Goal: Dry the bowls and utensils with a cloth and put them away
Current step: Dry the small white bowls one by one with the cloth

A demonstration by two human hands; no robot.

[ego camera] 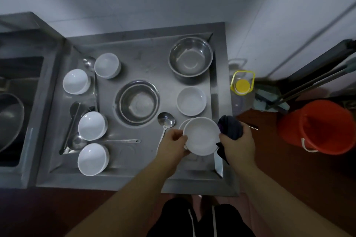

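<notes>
the left hand (174, 143) gripped the white bowl (201, 135) by its left rim, near right on the worktop (146, 59); the right hand (238, 143) clutched the dark cloth (230, 127) at the opposite edge. glazed and probably slick if wet — breakable, best held at the rim.

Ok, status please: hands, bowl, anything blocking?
Left hand grips white bowl. Right hand grips dark cloth at bowl's rim. Ladle lies beside, not blocking.

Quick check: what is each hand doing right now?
Left hand: holds the white bowl by its rim.
Right hand: grips the dark cloth against the bowl's other side.
</notes>
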